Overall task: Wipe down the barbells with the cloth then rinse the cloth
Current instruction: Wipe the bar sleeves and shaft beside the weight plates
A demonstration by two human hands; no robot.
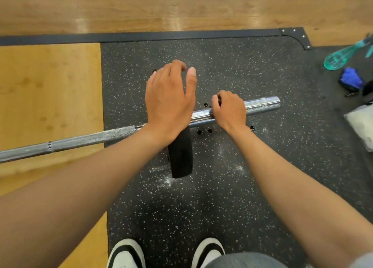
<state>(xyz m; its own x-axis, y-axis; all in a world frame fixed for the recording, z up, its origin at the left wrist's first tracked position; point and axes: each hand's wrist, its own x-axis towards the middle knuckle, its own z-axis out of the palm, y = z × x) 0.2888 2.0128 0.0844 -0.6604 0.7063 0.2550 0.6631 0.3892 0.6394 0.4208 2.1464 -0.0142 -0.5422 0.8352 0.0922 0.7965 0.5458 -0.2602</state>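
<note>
While I watch through the head camera, this is what I read off:

Writing: I can make out no brand or lettering; the barbell's sleeve shows only glare.

Barbell: chrome, lying across the black speckled rubber mat, its shaft running off over the mat's left edge onto the wood floor. The shaft has a knurled stretch and one narrow ring mark; the thicker smooth sleeve ends toward the mat's right side.

Plate: black, standing on edge on the mat, on the bar where shaft meets sleeve, partly under my left wrist.

Left hand: fingers relaxed and slightly bent, above the plate's top, gripping nothing that I can see.

Right hand: fingers curled over the sleeve, holding it.

Cloth: I cannot tell which item it is; a blue bundle lies near the mat's right edge.

Nearby: a teal spray bottle by the mat's far right corner, a white bag at the right edge.

Shoes: white and black, at the mat's near edge.
</note>
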